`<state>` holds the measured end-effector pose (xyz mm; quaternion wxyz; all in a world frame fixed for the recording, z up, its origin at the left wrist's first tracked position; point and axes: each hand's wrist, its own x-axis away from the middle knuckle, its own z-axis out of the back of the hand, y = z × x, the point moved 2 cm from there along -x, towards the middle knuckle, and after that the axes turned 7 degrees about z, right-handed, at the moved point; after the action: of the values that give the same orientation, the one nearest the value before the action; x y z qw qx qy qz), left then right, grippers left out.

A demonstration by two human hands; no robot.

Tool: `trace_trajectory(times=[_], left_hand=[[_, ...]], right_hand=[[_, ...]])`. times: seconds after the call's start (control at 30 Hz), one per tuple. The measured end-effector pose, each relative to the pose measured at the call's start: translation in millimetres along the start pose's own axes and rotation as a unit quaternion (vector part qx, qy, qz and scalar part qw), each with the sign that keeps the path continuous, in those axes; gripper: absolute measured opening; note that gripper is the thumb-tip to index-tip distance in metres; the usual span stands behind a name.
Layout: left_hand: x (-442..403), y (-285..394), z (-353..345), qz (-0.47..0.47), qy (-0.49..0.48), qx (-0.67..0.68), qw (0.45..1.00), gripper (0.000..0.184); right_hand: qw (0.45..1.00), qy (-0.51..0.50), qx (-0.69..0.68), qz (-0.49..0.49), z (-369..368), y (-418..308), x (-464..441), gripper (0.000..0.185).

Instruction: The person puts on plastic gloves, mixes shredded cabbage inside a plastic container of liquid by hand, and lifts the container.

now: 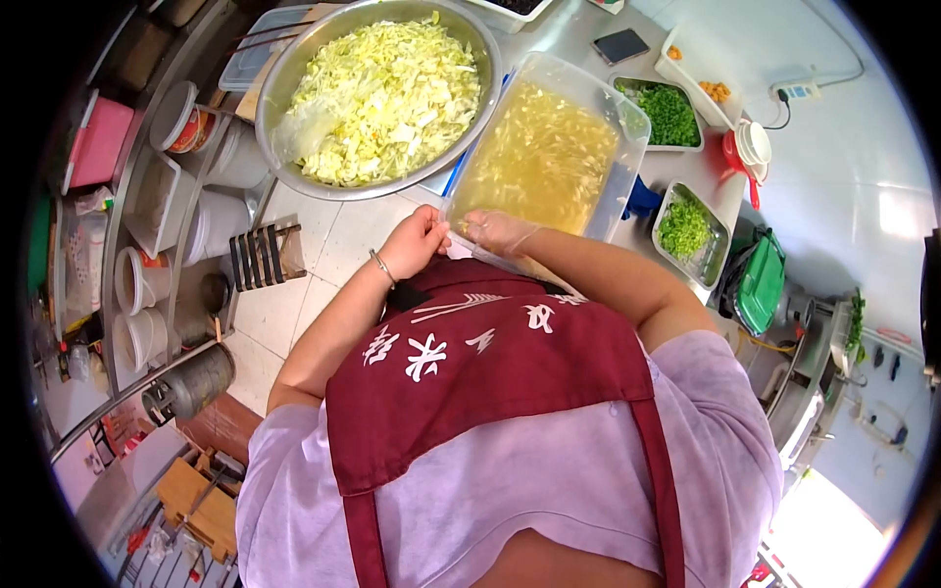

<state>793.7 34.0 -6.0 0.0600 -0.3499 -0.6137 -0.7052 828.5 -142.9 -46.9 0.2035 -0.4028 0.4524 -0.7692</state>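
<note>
My left hand (417, 240), bare and with a bracelet at the wrist, is closed in a pinch at the near left corner of a clear plastic tub (627, 118). My right hand (495, 231) wears a thin clear plastic glove and is curled beside it at the tub's near rim. Something pale and thin shows between the two hands, too small to make out. Inside the tub is a yellowish liquid (539, 157) with pale shreds in it. To its left stands a large metal bowl (270, 98) heaped with shredded cabbage (387, 98).
Trays of chopped greens (669, 116) and lighter chopped greens (686, 227) sit right of the tub, with a phone (620, 45) behind. A red-handled item (742, 157) lies near the wall. Shelves with white buckets (216, 223) line the left, above a gas cylinder (191, 380).
</note>
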Motion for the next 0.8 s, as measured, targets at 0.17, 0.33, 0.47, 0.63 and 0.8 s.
trace_trajectory(times=[0.17, 0.33, 0.47, 0.63, 0.8], left_hand=[[-2, -3, 0, -0.002, -0.001, 0.007, 1.000, 0.013], [-1, -2, 0, 0.001, -0.001, 0.009, 1.000, 0.012], [-3, -6, 1, -0.001, -0.006, 0.013, 1.000, 0.012], [-3, -5, 1, -0.010, 0.008, 0.019, 1.000, 0.013], [-5, -12, 2, -0.013, 0.013, 0.027, 0.999, 0.014]], right_hand=[[0.996, 0.007, 0.075, 0.052, -5, 13, -10, 0.034], [0.997, -0.022, 0.072, -0.017, -1, -2, -8, 0.032], [0.997, -0.004, 0.073, 0.002, 1, -7, -4, 0.034], [0.998, -0.038, 0.048, -0.007, 24, -50, 13, 0.036], [0.845, -0.003, 0.442, 0.301, 55, -16, 5, 0.043]])
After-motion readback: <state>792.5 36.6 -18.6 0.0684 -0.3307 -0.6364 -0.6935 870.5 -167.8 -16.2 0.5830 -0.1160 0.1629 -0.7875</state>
